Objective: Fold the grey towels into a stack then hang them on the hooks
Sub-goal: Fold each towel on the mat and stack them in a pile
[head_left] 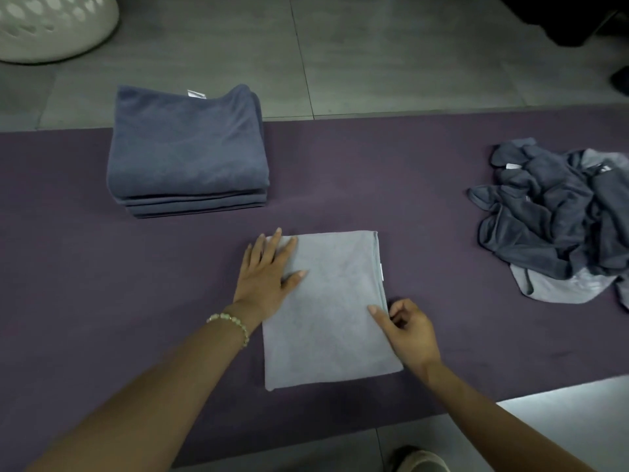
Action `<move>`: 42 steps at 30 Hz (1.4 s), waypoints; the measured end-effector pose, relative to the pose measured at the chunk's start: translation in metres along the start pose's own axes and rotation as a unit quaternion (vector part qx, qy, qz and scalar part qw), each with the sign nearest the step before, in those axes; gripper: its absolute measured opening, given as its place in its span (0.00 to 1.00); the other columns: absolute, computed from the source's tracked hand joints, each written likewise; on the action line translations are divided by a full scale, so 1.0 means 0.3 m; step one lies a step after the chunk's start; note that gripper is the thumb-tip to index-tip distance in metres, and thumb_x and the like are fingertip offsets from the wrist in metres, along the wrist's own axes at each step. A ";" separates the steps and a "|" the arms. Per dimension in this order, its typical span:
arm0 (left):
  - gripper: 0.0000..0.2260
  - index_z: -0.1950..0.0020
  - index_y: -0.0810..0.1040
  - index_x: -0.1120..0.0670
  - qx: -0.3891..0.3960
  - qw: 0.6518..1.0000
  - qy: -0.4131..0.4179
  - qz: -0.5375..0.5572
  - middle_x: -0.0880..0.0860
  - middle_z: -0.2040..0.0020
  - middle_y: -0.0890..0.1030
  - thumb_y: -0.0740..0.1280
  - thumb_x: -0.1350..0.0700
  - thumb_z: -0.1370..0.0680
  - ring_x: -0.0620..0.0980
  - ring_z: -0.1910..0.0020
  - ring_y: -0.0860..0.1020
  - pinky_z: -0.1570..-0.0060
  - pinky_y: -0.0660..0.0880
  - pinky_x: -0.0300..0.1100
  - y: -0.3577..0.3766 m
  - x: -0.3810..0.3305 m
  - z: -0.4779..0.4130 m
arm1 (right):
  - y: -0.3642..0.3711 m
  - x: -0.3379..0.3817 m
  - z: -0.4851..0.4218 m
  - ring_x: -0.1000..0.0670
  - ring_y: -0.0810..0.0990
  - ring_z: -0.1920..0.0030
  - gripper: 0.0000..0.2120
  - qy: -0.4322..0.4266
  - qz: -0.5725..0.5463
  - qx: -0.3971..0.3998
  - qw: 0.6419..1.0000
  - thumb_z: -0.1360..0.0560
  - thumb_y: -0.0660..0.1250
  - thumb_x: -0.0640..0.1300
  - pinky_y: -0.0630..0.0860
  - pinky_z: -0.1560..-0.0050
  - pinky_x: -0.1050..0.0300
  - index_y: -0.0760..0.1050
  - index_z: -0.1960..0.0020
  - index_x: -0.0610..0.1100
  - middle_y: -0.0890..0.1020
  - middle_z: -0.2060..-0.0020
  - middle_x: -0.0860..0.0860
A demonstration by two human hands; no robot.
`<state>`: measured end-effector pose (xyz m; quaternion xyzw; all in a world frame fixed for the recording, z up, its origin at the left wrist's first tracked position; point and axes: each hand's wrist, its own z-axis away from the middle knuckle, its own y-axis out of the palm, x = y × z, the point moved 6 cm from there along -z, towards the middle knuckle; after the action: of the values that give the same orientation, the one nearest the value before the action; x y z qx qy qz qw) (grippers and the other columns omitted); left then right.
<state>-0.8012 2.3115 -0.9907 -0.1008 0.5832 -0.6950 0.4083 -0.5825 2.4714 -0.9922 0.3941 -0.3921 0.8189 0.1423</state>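
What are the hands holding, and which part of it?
The right hand pinches the light grey folded towel at its right edge. The left hand grips nothing; it presses flat on the towel's far left corner.

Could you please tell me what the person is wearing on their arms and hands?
Both forearms are bare, with no sleeves in view, and neither the left hand nor the right hand wears a glove. A bracelet of small pale beads circles the left wrist; the right wrist carries nothing.
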 end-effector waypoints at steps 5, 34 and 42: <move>0.35 0.23 0.55 0.49 0.031 0.999 0.010 -0.015 0.52 0.27 0.62 0.56 0.33 0.24 0.54 0.28 0.58 0.28 0.50 0.48 -0.062 -0.044 -0.103 | -0.016 0.027 -0.010 0.54 0.78 0.62 0.18 -0.001 0.044 -0.008 0.999 0.32 0.73 0.59 0.76 0.62 0.60 0.73 0.53 0.48 0.79 0.62 0.54; 0.42 0.48 0.82 0.53 0.129 0.757 -0.178 0.615 0.55 0.51 0.85 0.84 0.46 0.60 0.53 0.56 0.84 0.65 0.80 0.42 -0.422 0.136 0.383 | 0.062 0.360 0.069 0.47 0.82 0.47 0.36 0.141 -0.403 0.429 0.796 0.47 0.83 0.57 0.80 0.49 0.51 0.81 0.42 0.45 0.82 0.46 0.45; 0.36 0.49 0.84 0.52 0.024 0.716 -0.124 0.687 0.54 0.51 0.85 0.84 0.44 0.55 0.52 0.54 0.84 0.64 0.80 0.42 -0.474 0.205 0.456 | 0.180 0.630 0.128 0.48 0.83 0.48 0.22 0.014 -0.311 0.371 0.875 0.31 0.70 0.42 0.81 0.53 0.56 0.75 0.38 0.42 0.83 0.47 0.46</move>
<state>-0.8208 2.1678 -0.8434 0.2518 0.4195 -0.2181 0.8444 -0.7140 2.3928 -0.8631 0.5083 0.0851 0.8231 0.2385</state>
